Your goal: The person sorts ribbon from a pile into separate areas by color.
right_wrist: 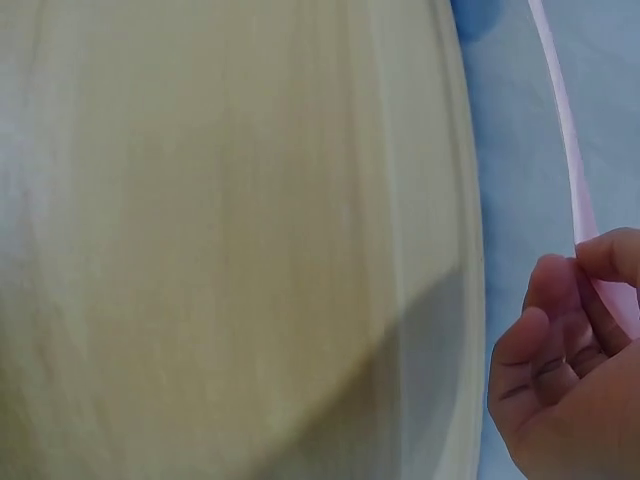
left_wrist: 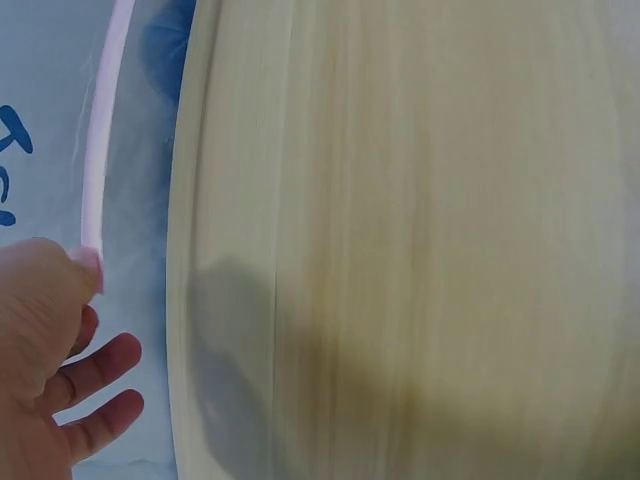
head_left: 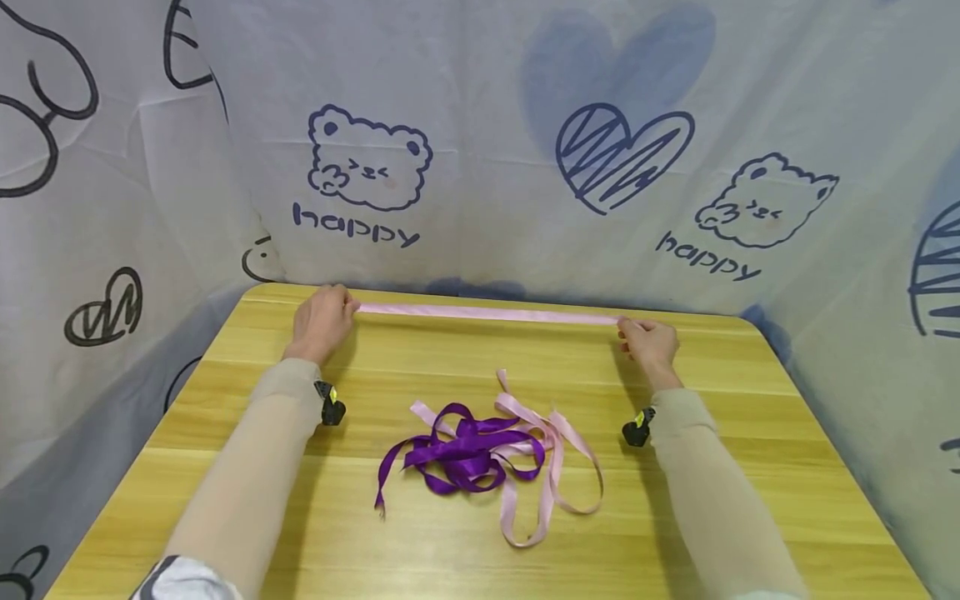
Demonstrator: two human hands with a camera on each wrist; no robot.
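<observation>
A light pink ribbon point(head_left: 480, 312) is stretched straight between the two hands near the table's far edge. My left hand point(head_left: 324, 320) pinches its left end between thumb and forefinger; in the left wrist view the other fingers point(left_wrist: 100, 372) stand away from the ribbon. At the right end, my right hand point(head_left: 649, 345) pinches the ribbon between thumb and fingertips, and a bit of pink shows behind the thumb in the right wrist view. Closer to me lies a loose heap of purple ribbon point(head_left: 468, 450), overlapping a second, looped pink ribbon point(head_left: 551, 467) on its right.
The wooden table point(head_left: 375, 550) has rounded far corners. Behind it and at both sides hangs a pale cloth point(head_left: 480, 217) printed with hearts, bears and the word "happy". A small black device point(head_left: 330, 404) sits on the left wrist, another black device point(head_left: 638, 427) on the right.
</observation>
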